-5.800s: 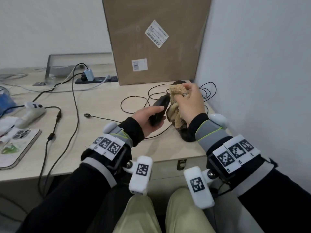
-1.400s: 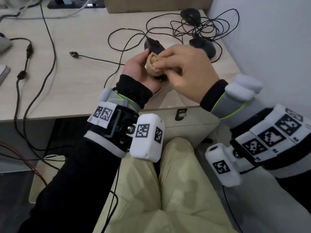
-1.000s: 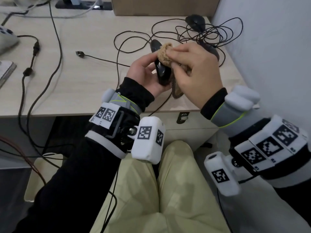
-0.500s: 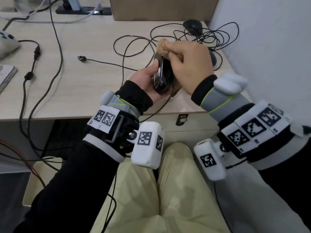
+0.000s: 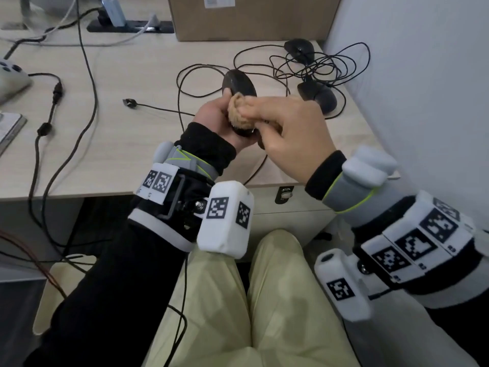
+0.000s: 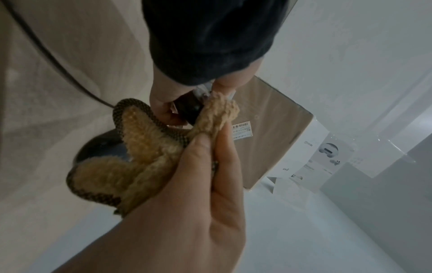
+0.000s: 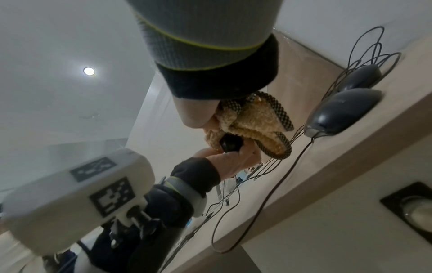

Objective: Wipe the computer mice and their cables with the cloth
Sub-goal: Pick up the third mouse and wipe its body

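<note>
Above the near edge of the desk (image 5: 111,160), the left hand (image 5: 214,120) grips a black mouse (image 5: 238,83) held off the surface. The right hand (image 5: 293,133) pinches a tan cloth (image 5: 239,112) against it. Farther back, two more mice (image 5: 317,96) lie among tangled cables (image 5: 312,64), before a cardboard box (image 5: 251,17).

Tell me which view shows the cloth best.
The left wrist view: the cloth fills the centre, its tan pile and dark checked edge plain. The right wrist view shows it smaller, bunched under the right hand. The head view shows only a tuft.
</note>
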